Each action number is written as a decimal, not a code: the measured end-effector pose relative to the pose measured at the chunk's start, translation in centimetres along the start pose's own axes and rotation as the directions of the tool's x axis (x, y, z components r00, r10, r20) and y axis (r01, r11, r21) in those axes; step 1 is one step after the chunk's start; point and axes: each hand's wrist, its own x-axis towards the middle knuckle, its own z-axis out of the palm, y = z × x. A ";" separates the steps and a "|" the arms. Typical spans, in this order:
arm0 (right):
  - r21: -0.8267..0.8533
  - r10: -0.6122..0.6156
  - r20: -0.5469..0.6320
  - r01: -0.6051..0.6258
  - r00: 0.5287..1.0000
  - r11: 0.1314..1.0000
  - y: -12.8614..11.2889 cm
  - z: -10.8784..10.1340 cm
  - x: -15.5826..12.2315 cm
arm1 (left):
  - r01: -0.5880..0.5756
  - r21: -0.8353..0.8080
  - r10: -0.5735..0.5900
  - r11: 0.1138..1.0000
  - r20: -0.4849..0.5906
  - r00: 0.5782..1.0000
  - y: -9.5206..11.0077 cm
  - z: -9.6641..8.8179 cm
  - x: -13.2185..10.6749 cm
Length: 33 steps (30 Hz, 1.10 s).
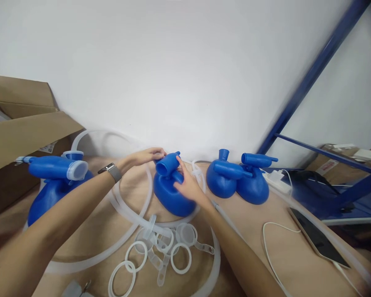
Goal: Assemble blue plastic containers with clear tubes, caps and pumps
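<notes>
A blue plastic vessel (170, 194) with a wide spout stands on the brown table (253, 231) in front of me. My left hand (146, 156), with a watch on the wrist, reaches over from the left and its fingers close on the back of the spout. My right hand (188, 185) lies against the vessel's right side, fingers curled round the neck below the spout. Translucent rings and caps (170, 247) lie just in front of the vessel.
A larger blue vessel (54, 181) with a clear cap stands at the left beside a cardboard box (18, 132). Two more blue vessels (238, 179) sit to the right. Clear tubing (126, 210) loops around. A phone (318, 239), white cable and blue shelf frame (315, 70) occupy the right.
</notes>
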 end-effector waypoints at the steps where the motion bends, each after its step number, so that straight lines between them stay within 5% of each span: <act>1: -0.003 0.005 0.012 -0.005 1.000 1.000 -0.1 0.0 0.0 | 0.003 -0.045 -0.005 0.999 -0.052 0.999 -0.3 0.2 0.0; 7: -0.019 -0.041 0.015 0.041 0.999 0.999 -0.3 -0.1 0.0 | -0.093 -0.251 -0.025 0.964 -0.431 0.902 -2.3 2.9 1.2; 14: -0.042 -0.043 0.016 0.044 0.999 0.998 0.0 0.0 0.0 | -0.142 -0.408 -0.138 0.902 -0.582 0.801 -2.1 4.1 2.7; 27: -0.052 -0.036 0.050 0.038 0.998 0.998 -0.1 0.1 -0.1 | 0.039 -0.373 -0.289 0.927 -0.643 0.710 -2.6 -0.9 4.3; 31: -0.008 -0.054 0.079 0.054 0.995 0.998 0.4 -0.5 0.2 | 0.104 -0.261 -0.267 0.960 -0.733 0.626 -3.2 -2.7 2.6; 33: 0.039 -0.083 0.110 0.079 0.990 0.996 0.9 -1.1 0.4 | 0.150 -0.164 -0.222 0.975 -0.753 0.619 -3.3 -3.8 1.0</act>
